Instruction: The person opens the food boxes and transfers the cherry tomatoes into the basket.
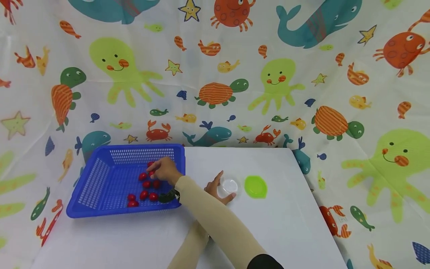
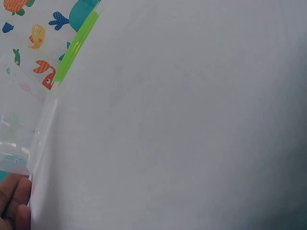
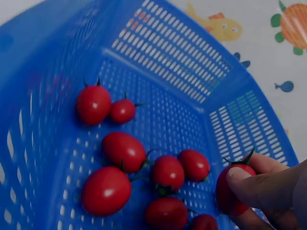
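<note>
My right hand is over the right part of the blue plastic basket. In the right wrist view, its thumb and fingers pinch a red cherry tomato with a green stem on top. Several other cherry tomatoes lie on the basket floor beneath and beside that hand. My left hand holds a clear plastic cup on the white table, thumb and fingers spread around its side. Only some of the left fingers show in the left wrist view, by the clear cup's base.
A bright green lid lies just right of the cup on the white table. Behind stands a white curtain printed with sea animals. My right forearm crosses over the left one.
</note>
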`<state>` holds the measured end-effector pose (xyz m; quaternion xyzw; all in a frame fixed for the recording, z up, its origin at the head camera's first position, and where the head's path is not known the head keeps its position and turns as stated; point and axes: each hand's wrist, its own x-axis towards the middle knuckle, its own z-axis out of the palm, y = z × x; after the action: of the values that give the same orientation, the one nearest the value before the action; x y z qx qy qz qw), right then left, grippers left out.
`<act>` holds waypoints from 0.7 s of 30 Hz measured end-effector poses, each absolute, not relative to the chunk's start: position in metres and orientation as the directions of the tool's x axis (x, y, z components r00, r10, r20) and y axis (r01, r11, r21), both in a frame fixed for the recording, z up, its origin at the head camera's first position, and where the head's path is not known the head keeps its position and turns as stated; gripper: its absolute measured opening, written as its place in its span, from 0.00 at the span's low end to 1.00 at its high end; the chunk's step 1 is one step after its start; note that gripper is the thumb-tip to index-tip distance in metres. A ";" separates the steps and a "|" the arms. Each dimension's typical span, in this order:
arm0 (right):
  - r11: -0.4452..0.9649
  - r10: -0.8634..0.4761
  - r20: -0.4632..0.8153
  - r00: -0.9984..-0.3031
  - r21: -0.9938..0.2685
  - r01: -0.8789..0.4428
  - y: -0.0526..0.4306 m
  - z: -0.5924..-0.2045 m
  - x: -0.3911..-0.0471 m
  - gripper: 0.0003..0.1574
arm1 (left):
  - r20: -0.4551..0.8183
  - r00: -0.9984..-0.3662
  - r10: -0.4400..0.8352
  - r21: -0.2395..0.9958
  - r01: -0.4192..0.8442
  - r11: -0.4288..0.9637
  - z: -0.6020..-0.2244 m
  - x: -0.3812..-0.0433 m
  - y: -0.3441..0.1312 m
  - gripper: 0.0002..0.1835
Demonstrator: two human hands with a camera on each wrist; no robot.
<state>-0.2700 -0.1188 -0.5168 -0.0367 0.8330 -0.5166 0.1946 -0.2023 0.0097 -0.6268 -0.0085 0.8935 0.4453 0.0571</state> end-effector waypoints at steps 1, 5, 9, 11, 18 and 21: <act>0.477 -0.261 -0.286 -0.922 -0.869 0.134 -0.120 -0.517 -0.270 0.15 | -0.114 -0.993 0.033 0.791 -0.070 0.608 -0.627 -0.202 0.009 0.56; 0.522 -0.246 -0.299 -0.922 -0.842 0.133 -0.122 -0.517 -0.269 0.17 | -0.124 -0.992 0.037 0.784 -0.075 0.616 -0.628 -0.203 0.006 0.56; 0.561 -0.226 -0.319 -0.920 -0.815 0.145 -0.123 -0.518 -0.269 0.17 | -0.117 -0.992 0.050 0.786 -0.062 0.616 -0.627 -0.202 0.006 0.56; 0.566 -0.219 -0.329 -0.918 -0.809 0.155 -0.123 -0.518 -0.269 0.16 | -0.106 -0.993 0.051 0.790 -0.053 0.611 -0.627 -0.202 0.005 0.56; 0.574 -0.211 -0.343 -0.915 -0.801 0.168 -0.123 -0.520 -0.271 0.17 | -0.093 -0.995 0.045 0.793 -0.047 0.608 -0.625 -0.200 0.005 0.56; 0.565 -0.219 -0.335 -0.917 -0.809 0.161 -0.121 -0.521 -0.272 0.16 | -0.100 -0.994 0.050 0.793 -0.049 0.608 -0.624 -0.201 0.006 0.56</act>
<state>-0.2716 -0.1208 -0.5214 -0.0168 0.8608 -0.4662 0.2036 -0.2006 0.0059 -0.6235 0.0001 0.8948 0.4429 0.0559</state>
